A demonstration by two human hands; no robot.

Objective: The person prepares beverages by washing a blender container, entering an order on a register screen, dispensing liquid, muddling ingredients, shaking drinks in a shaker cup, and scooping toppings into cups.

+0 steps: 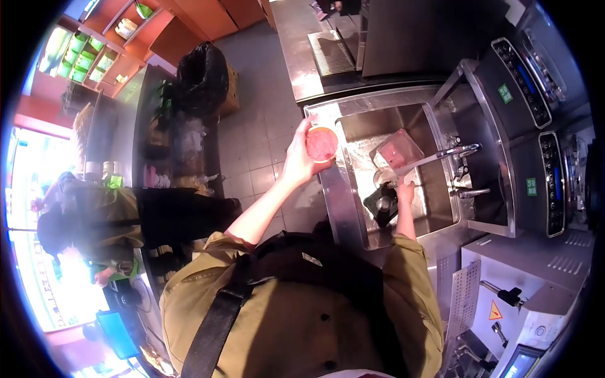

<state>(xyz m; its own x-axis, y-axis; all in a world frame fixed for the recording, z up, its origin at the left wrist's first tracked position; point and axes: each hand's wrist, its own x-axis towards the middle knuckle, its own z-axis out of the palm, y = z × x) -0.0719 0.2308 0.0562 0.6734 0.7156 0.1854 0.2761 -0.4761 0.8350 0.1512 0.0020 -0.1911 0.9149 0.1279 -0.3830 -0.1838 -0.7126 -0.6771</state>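
My left hand (301, 157) is wrapped round a round cup (322, 144) with pinkish-red contents, held up beside the sink's left rim. Down in the metal sink (433, 217), my right hand (406, 191) is near the end of the tap spout (435, 156). Its fingers look closed, but what they grip is too small to make out. Just beyond them lies a clear, squarish container (398, 150) with pink residue inside. A black piece with a round grey centre (382, 204) rests on the sink bottom to the left of my right wrist.
Tap handles (469, 193) rise from the sink's right side. Two dark machines with button panels (545, 183) stand on a metal rack (504, 208). A bin with a black bag (203, 75) is on the tiled floor (258, 151). Another person (113, 217) works at the left counter.
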